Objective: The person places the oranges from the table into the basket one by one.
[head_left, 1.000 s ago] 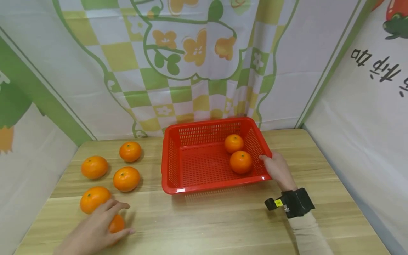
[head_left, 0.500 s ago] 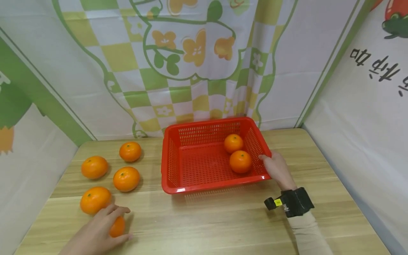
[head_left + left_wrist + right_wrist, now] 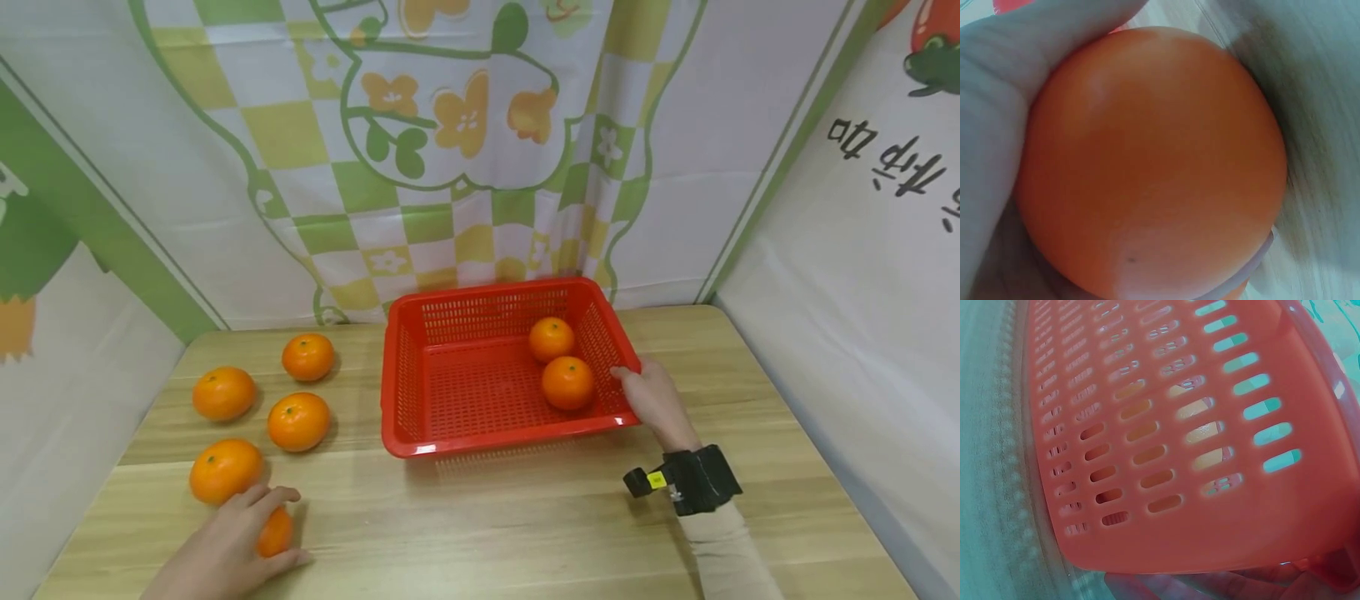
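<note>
My left hand [image 3: 225,546] curls round a mandarin orange [image 3: 276,533] at the front left of the table. That fruit fills the left wrist view, with the thumb along one side of the mandarin [image 3: 1154,162] and a fingertip showing at its lower edge. On the other side, my right hand [image 3: 656,400] grips the right end of a red plastic basket [image 3: 487,433], thumb over the rim. Two mandarins, a rear one [image 3: 551,339] and a front one [image 3: 567,383], lie inside near that end. The right wrist view shows the slotted basket wall [image 3: 1210,531] with fingers below it.
Several more mandarins lie left of the basket, including a large one [image 3: 226,472] just behind my left hand, another [image 3: 298,422], and one farther back [image 3: 307,357]. The wooden table [image 3: 480,525] meets a patterned cloth [image 3: 472,208] behind the basket.
The left hand has shifted very slightly, its fingers drawing closer round the front mandarin. The right hand and basket stay in place.
</note>
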Motion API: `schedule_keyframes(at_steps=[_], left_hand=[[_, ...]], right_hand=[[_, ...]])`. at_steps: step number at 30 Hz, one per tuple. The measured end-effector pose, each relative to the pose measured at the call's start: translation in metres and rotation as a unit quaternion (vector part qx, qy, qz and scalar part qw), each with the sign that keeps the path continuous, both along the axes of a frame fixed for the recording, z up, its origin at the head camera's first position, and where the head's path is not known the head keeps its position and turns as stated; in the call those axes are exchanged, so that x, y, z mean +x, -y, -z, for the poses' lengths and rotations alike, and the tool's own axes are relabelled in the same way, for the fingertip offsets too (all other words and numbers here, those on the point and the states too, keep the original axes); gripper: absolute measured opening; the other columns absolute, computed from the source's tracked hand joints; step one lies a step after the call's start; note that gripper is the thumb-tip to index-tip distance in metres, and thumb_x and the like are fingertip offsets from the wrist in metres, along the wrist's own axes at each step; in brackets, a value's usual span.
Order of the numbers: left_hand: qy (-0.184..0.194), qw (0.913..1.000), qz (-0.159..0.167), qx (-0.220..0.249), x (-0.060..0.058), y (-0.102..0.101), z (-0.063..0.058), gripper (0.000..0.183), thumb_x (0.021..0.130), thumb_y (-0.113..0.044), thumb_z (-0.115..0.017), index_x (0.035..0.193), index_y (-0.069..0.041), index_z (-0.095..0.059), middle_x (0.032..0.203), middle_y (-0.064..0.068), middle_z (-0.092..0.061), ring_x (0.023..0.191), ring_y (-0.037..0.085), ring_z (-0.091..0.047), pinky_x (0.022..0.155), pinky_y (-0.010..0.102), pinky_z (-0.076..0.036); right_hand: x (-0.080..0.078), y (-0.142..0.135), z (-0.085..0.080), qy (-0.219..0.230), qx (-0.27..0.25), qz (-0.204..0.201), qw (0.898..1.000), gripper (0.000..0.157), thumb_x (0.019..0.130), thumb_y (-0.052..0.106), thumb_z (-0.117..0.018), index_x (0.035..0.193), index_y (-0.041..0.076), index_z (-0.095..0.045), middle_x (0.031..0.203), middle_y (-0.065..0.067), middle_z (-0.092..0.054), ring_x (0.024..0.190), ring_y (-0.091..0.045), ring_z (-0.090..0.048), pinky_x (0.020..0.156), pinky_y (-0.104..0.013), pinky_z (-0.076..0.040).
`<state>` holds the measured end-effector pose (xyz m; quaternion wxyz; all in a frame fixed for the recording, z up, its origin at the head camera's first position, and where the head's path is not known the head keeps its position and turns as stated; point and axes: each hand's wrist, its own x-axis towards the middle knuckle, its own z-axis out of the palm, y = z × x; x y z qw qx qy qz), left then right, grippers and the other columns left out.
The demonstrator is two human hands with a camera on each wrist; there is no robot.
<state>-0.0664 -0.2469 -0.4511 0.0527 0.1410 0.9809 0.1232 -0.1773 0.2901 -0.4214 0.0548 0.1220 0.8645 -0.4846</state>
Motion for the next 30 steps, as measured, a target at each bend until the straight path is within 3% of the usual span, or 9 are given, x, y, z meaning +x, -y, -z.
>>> schedule_keyframes(at_steps=[13, 19, 22, 25, 30], left_hand=[[-0.004, 0.9999, -0.008, 0.007, -0.001, 0.001, 0.0, 0.075, 0.064, -0.054, -0.096, 0.118, -0.01, -0.069, 0.125, 0.028, -0.066, 0.11, 0.042, -0.069, 0.092, 0.063, -0.056], [0.018, 0.9998, -0.006, 0.002, -0.006, 0.001, -0.002, 0.068, 0.066, -0.051, -0.096, 0.115, -0.011, -0.069, 0.124, 0.024, -0.068, 0.108, 0.038, -0.07, 0.091, 0.061, -0.057], [0.031, 0.9995, 0.001, -0.01, -0.009, 0.0, -0.004, 0.053, 0.071, -0.041, -0.094, 0.109, -0.016, -0.068, 0.115, 0.015, -0.07, 0.095, 0.024, -0.068, 0.084, 0.048, -0.06], [0.039, 0.9989, 0.011, -0.024, -0.011, -0.003, -0.006, 0.043, 0.073, -0.032, -0.091, 0.106, -0.019, -0.067, 0.103, 0.001, -0.066, 0.08, 0.01, -0.056, 0.073, 0.031, -0.055], [0.027, 0.9986, 0.03, -0.034, -0.015, -0.009, -0.01, 0.044, 0.071, -0.032, -0.09, 0.106, -0.019, -0.067, 0.093, -0.005, -0.06, 0.072, 0.005, -0.047, 0.064, 0.023, -0.046]], right_hand=[[0.001, 0.0, -0.002, 0.006, -0.003, -0.004, 1.0, 0.05, 0.108, 0.028, -0.047, 0.144, -0.007, -0.051, 0.126, -0.022, -0.067, 0.102, -0.027, -0.071, 0.078, -0.028, -0.055], [0.002, -0.003, -0.002, 0.005, -0.007, 0.0, 1.0, 0.049, 0.108, 0.027, -0.047, 0.142, -0.007, -0.052, 0.124, -0.022, -0.068, 0.101, -0.027, -0.071, 0.077, -0.028, -0.055], [0.003, -0.004, -0.002, 0.0, -0.01, 0.005, 1.0, 0.046, 0.107, 0.026, -0.048, 0.138, -0.007, -0.054, 0.121, -0.022, -0.068, 0.097, -0.026, -0.071, 0.077, -0.028, -0.055], [0.003, -0.004, -0.002, -0.006, -0.008, 0.008, 1.0, 0.043, 0.106, 0.025, -0.05, 0.133, -0.007, -0.056, 0.115, -0.02, -0.069, 0.093, -0.025, -0.07, 0.075, -0.028, -0.054], [0.002, -0.001, -0.002, -0.002, -0.007, 0.007, 1.0, 0.043, 0.106, 0.025, -0.049, 0.135, -0.006, -0.055, 0.117, -0.02, -0.068, 0.094, -0.026, -0.069, 0.075, -0.027, -0.053]])
